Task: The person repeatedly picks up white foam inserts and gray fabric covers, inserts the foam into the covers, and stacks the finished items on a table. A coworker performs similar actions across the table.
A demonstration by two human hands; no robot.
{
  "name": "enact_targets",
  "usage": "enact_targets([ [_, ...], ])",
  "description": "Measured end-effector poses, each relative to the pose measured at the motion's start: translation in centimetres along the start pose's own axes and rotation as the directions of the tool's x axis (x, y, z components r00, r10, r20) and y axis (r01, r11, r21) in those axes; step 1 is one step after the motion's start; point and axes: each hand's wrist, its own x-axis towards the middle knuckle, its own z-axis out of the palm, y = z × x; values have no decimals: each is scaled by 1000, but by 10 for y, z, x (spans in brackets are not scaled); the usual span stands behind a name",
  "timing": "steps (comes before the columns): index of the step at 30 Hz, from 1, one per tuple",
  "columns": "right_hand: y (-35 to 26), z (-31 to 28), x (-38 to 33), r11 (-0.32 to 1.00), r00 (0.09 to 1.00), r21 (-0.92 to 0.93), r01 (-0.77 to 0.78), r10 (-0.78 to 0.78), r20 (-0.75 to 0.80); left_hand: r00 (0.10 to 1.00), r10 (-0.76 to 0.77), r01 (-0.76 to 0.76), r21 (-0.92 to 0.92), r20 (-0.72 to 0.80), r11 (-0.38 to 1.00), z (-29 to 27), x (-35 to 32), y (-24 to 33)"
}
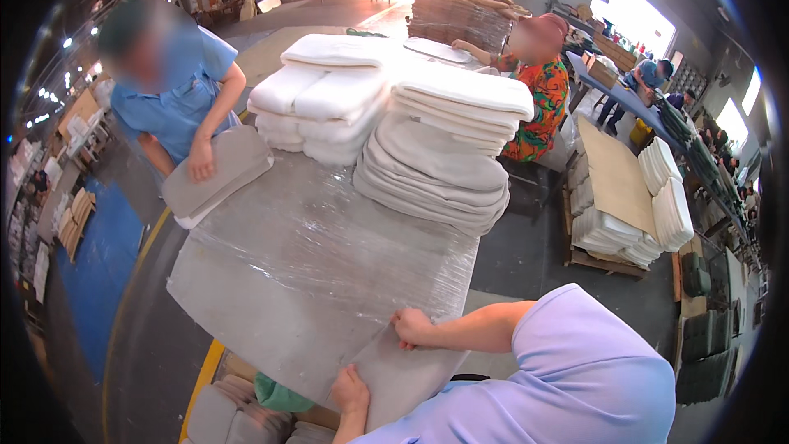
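My left hand [352,390] is at the near edge of the table, its fingers curled on the left side of a grey cushion pad [403,378]. Closed at the pad's far edge is my right hand [413,328], with the forearm coming in from the right. The pad lies flat close to my body, and its near end is hidden by my lilac sleeve. Under and beyond it stretches a grey tabletop [238,279] wrapped in clear plastic film [329,238].
Grey pads [436,173] and white pads [337,94] stand stacked at the table's far side. Across to the left, a person in blue [177,90] handles another grey pad [218,173]. Someone in a patterned shirt [542,99] stands far right. A loaded pallet [608,261] is to the right.
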Motion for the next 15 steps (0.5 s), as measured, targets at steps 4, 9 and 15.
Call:
enact_targets([
  [4, 6, 2, 18, 997, 1000, -80, -6, 5, -11, 998, 48, -47, 19, -35, 999, 10, 9, -1],
  [9, 16, 4, 34, 985, 999, -167, 38, -36, 13, 998, 55, -57, 83, 24, 995, 14, 11, -3],
  [15, 20, 4, 39, 981, 990, -138, 139, -142, -11, 977, 59, -69, 39, 207, 997, -12, 10, -14],
])
